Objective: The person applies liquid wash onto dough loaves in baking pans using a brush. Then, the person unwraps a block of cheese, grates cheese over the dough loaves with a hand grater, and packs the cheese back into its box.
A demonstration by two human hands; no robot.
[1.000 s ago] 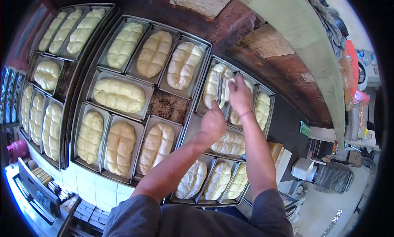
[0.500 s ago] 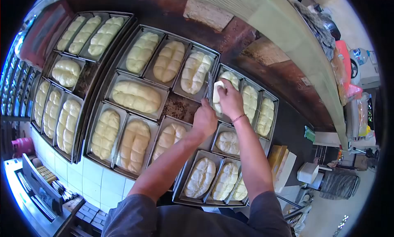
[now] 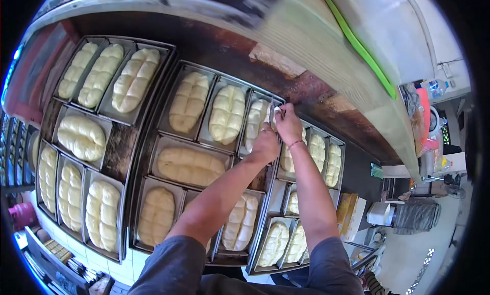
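My left hand (image 3: 266,144) is closed around a narrow grey metal grater (image 3: 271,113), seen nearly edge-on. Right beside it, my right hand (image 3: 289,125) pinches a white block that looks like cheese (image 3: 277,112), mostly hidden by the fingers. Both hands are above the right end of the middle tray's back row. Under them a pale segmented dough loaf (image 3: 255,124) lies in its pan, partly covered by the left hand and the grater. Another loaf (image 3: 226,114) sits in the pan to its left.
A left tray (image 3: 118,154) and a right tray (image 3: 278,198) hold more dough loaves in metal pans. Behind the trays runs a stained brick ledge (image 3: 278,60) below a pale curved beam (image 3: 326,55) with a green strip (image 3: 357,45). Boxes (image 3: 348,211) stand at right.
My hands, with grater and block, have shifted from the right tray's back-left loaf to the middle tray's back-right loaf. The camera view has also turned, so the trays appear lower.
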